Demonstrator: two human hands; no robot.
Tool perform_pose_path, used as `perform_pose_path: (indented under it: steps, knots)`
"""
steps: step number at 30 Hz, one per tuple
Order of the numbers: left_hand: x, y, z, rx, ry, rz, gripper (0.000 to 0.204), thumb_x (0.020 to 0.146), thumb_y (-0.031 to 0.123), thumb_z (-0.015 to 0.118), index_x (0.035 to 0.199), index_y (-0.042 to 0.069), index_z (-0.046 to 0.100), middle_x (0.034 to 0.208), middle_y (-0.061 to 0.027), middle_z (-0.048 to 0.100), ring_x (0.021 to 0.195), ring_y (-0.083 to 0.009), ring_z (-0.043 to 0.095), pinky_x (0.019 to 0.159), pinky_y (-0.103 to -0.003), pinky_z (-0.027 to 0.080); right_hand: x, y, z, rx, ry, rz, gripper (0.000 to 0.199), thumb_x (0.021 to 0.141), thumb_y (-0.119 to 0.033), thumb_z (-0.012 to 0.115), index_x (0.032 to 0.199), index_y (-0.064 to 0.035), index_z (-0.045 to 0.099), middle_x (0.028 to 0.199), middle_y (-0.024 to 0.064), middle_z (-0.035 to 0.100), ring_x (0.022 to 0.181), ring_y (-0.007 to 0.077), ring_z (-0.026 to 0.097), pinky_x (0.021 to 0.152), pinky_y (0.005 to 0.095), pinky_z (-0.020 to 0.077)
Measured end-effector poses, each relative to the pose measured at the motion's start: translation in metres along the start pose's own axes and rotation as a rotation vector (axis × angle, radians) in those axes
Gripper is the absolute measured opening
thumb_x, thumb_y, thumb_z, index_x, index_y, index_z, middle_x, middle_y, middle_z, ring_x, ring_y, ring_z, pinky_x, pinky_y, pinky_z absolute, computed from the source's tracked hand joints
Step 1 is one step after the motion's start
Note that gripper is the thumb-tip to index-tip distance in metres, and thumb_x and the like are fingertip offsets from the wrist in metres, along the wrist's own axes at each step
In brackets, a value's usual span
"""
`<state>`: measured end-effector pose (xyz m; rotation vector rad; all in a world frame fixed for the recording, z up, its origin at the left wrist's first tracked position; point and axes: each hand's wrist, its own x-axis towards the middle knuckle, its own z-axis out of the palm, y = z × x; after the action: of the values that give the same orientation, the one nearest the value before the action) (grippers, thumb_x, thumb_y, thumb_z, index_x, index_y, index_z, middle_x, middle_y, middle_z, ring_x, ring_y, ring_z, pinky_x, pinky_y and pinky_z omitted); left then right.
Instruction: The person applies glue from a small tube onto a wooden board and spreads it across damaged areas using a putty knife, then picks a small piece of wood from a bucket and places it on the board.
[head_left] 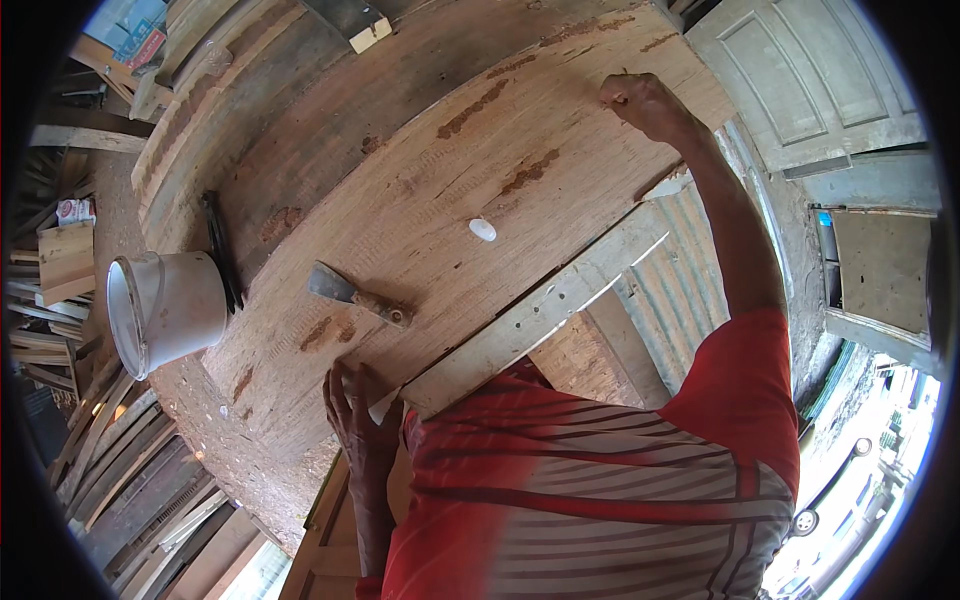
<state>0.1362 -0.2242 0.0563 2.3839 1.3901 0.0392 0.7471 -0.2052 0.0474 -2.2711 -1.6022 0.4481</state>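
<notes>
A big sheet of wood, the board (440, 190), lies flat and takes up most of the view. It is light brown, with fine lines running along it. Dark reddish-brown patches sit on it in a few spots, some near the far edge and some near the near edge.

The right hand (640, 100) is stretched far out to the top edge of the board. It is curled tight into a fist, pressed on the wood. It may be pinching something small, but I cannot tell what.

The left hand (355, 410) rests on the near edge of the board. Its fingers are spread flat and apart, holding nothing.

A scraper (355, 293) with a wide metal blade and a worn handle lies on the board, just past the left hand. A small white lump (482, 229) lies near the middle of the board.

A white bucket (165, 310) stands off the left side of the board. A long pale plank (540, 310) runs under the board's right edge. The person wears a red striped shirt (600, 490).
</notes>
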Motion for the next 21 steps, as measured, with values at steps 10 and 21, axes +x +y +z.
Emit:
perform_pose_path:
  steps: [10,21]
  knots:
    - [0.0,0.0,0.001,-0.013,0.02,-0.004,0.08,0.08,0.02,0.084,0.151,0.012,0.049,0.163,-0.0218,0.033,0.151,-0.0455,0.029,0.12,-0.059,0.031,0.006,0.0,-0.017,-0.083,-0.018,0.086,0.013,0.095,-0.008,0.065,0.107,-0.0087,0.07,0.102,0.0145,0.075,0.08,0.0294,0.074,0.066,0.0395,0.0618]
    - [0.0,0.0,0.001,-0.025,0.032,-0.015,0.086,0.073,0.011,0.084,0.152,0.012,0.049,0.163,-0.021,0.033,0.151,-0.0442,0.029,0.122,-0.056,0.031,0.01,0.032,-0.015,-0.144,0.02,-0.077,0.015,0.097,-0.009,0.063,0.111,-0.0096,0.069,0.097,0.0138,0.074,0.07,0.0253,0.07,0.061,0.0402,0.0573]
